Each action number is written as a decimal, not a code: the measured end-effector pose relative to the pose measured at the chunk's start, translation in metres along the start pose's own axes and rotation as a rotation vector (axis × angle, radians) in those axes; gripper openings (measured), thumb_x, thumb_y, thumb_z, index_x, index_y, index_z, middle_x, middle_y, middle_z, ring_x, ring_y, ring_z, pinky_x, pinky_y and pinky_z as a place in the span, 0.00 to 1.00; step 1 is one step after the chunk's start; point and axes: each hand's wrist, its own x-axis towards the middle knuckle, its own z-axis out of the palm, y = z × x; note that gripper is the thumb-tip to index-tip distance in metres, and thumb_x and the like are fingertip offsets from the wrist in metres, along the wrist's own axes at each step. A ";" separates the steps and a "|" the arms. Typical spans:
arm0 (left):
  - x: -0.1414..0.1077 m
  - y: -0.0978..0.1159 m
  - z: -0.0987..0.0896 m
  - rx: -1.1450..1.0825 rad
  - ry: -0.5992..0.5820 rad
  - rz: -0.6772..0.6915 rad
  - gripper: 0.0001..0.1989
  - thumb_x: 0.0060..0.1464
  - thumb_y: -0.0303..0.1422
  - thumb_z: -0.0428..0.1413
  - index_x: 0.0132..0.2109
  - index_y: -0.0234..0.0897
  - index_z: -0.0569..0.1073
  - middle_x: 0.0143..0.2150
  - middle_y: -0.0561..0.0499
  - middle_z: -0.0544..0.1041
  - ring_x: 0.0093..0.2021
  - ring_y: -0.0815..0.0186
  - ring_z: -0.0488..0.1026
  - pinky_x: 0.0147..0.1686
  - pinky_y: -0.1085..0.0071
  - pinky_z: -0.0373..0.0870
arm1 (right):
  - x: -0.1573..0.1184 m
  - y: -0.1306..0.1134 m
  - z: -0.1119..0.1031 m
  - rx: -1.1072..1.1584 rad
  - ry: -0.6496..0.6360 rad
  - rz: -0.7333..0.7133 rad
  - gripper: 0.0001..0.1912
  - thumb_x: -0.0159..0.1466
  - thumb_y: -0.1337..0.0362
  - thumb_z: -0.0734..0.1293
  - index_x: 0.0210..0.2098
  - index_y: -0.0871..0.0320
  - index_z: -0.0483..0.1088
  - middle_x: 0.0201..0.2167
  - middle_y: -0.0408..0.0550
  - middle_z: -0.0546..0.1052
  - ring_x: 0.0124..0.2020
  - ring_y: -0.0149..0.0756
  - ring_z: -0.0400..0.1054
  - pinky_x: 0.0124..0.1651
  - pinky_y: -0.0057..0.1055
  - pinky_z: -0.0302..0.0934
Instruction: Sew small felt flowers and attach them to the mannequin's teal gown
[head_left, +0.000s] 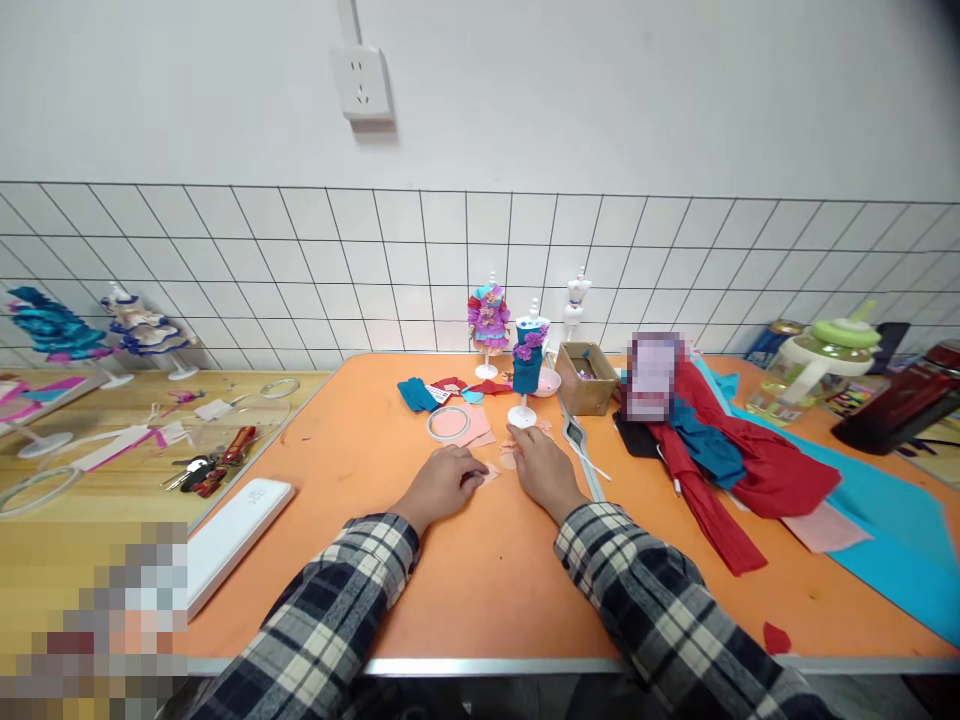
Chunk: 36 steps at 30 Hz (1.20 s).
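Purple flowers [529,343] on, peach fabric scraps [491,474] loose

Teal-dressed mini mannequin [526,378] stands toward the back edge of the orange tabletop [465,590]. Left hand [446,484] curls by one scrap, right hand [547,468] palm-down just beside the mannequin (can't tell if either pinches). Looks partway; scraps unattached.

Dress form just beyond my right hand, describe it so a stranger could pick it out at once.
On the orange table, look just beyond the right hand. A small dress form stands there on a round white base. Its slim teal wrap with purple flowers sets it apart from the ruffled purple-dressed form and the white form behind it.
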 end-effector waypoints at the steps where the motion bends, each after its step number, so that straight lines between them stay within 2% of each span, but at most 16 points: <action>1: 0.001 0.001 0.001 0.011 0.011 -0.005 0.11 0.57 0.31 0.53 0.43 0.42 0.78 0.38 0.47 0.77 0.42 0.59 0.71 0.45 0.62 0.66 | 0.000 -0.001 0.000 -0.012 0.008 -0.028 0.21 0.68 0.67 0.55 0.59 0.55 0.63 0.51 0.54 0.70 0.51 0.41 0.63 0.48 0.33 0.57; 3: 0.000 0.003 0.003 0.028 0.026 -0.009 0.12 0.57 0.33 0.53 0.45 0.42 0.77 0.41 0.46 0.76 0.45 0.58 0.70 0.46 0.62 0.66 | -0.002 -0.002 -0.001 -0.012 -0.012 -0.096 0.18 0.69 0.66 0.54 0.52 0.54 0.69 0.47 0.52 0.71 0.50 0.41 0.63 0.49 0.33 0.57; 5: -0.001 0.004 0.002 0.046 0.030 -0.014 0.13 0.57 0.34 0.53 0.49 0.42 0.76 0.45 0.45 0.74 0.48 0.57 0.69 0.48 0.60 0.65 | -0.005 0.000 -0.001 -0.017 -0.061 -0.126 0.16 0.68 0.64 0.56 0.49 0.53 0.72 0.45 0.51 0.72 0.49 0.41 0.62 0.49 0.34 0.57; 10: -0.007 0.007 -0.001 0.145 0.020 -0.024 0.17 0.57 0.35 0.53 0.53 0.48 0.73 0.57 0.46 0.69 0.58 0.52 0.61 0.56 0.51 0.56 | -0.008 0.010 0.000 0.003 -0.076 -0.121 0.15 0.64 0.62 0.62 0.50 0.55 0.71 0.45 0.51 0.72 0.50 0.42 0.61 0.52 0.35 0.56; 13: -0.010 0.012 -0.001 0.198 0.058 -0.082 0.21 0.53 0.40 0.57 0.54 0.47 0.72 0.62 0.45 0.64 0.63 0.48 0.55 0.58 0.47 0.51 | -0.009 0.009 -0.001 0.074 -0.027 -0.157 0.17 0.64 0.64 0.62 0.51 0.56 0.70 0.46 0.50 0.72 0.50 0.41 0.62 0.53 0.35 0.56; 17: -0.011 0.024 0.007 0.238 0.105 -0.172 0.21 0.51 0.45 0.57 0.52 0.44 0.72 0.63 0.43 0.64 0.63 0.47 0.55 0.59 0.46 0.48 | -0.012 0.001 -0.004 0.127 0.032 -0.213 0.16 0.66 0.67 0.58 0.51 0.58 0.69 0.47 0.52 0.72 0.50 0.40 0.61 0.54 0.36 0.55; 21: -0.012 0.033 0.016 0.216 0.106 -0.224 0.24 0.50 0.49 0.57 0.52 0.45 0.70 0.62 0.42 0.65 0.63 0.46 0.56 0.59 0.41 0.45 | -0.012 -0.007 -0.003 0.082 -0.086 -0.319 0.16 0.67 0.66 0.59 0.52 0.54 0.69 0.50 0.49 0.73 0.51 0.39 0.61 0.54 0.37 0.54; 24: -0.016 0.028 0.016 0.155 0.045 -0.238 0.28 0.51 0.53 0.56 0.56 0.46 0.69 0.63 0.41 0.64 0.64 0.46 0.55 0.59 0.42 0.47 | -0.009 -0.005 0.003 -0.019 -0.097 -0.249 0.16 0.67 0.61 0.60 0.52 0.54 0.69 0.56 0.51 0.69 0.57 0.43 0.57 0.57 0.43 0.51; 27: -0.019 0.017 0.009 0.109 -0.024 -0.182 0.29 0.51 0.51 0.56 0.58 0.46 0.68 0.65 0.43 0.62 0.65 0.45 0.52 0.60 0.42 0.46 | -0.008 0.003 0.006 -0.034 -0.086 -0.175 0.19 0.67 0.58 0.60 0.55 0.55 0.67 0.60 0.52 0.65 0.60 0.46 0.55 0.58 0.44 0.50; 29: -0.017 0.013 0.002 0.089 0.038 -0.136 0.27 0.51 0.48 0.58 0.56 0.45 0.70 0.63 0.44 0.64 0.64 0.47 0.54 0.60 0.44 0.48 | -0.008 0.007 0.006 0.006 -0.090 -0.179 0.22 0.66 0.58 0.61 0.58 0.55 0.65 0.60 0.52 0.66 0.59 0.45 0.55 0.59 0.42 0.50; 31: -0.013 0.012 -0.005 0.039 0.102 -0.049 0.18 0.55 0.43 0.56 0.51 0.44 0.73 0.58 0.45 0.69 0.60 0.53 0.61 0.59 0.51 0.55 | -0.009 0.009 0.004 0.052 -0.079 -0.202 0.25 0.65 0.59 0.62 0.61 0.54 0.61 0.60 0.50 0.66 0.59 0.43 0.56 0.60 0.41 0.49; 32: -0.011 0.012 -0.007 0.009 0.095 0.012 0.13 0.58 0.40 0.53 0.48 0.43 0.75 0.54 0.46 0.72 0.58 0.55 0.64 0.58 0.54 0.58 | -0.009 0.009 0.002 0.072 -0.071 -0.215 0.26 0.64 0.60 0.62 0.62 0.53 0.60 0.60 0.50 0.66 0.59 0.43 0.56 0.60 0.40 0.48; 34: -0.006 0.015 -0.009 -0.039 0.055 0.115 0.12 0.61 0.35 0.50 0.47 0.43 0.75 0.51 0.46 0.75 0.55 0.59 0.67 0.57 0.58 0.61 | -0.009 0.009 -0.001 0.101 -0.041 -0.216 0.25 0.64 0.62 0.62 0.61 0.52 0.61 0.59 0.48 0.67 0.58 0.42 0.57 0.60 0.40 0.48; 36: -0.003 0.018 -0.008 -0.055 0.006 0.166 0.13 0.62 0.34 0.49 0.49 0.42 0.75 0.52 0.46 0.75 0.55 0.59 0.67 0.56 0.59 0.62 | -0.008 0.010 -0.003 0.101 0.015 -0.159 0.21 0.65 0.64 0.60 0.57 0.54 0.65 0.57 0.50 0.69 0.56 0.41 0.58 0.59 0.39 0.48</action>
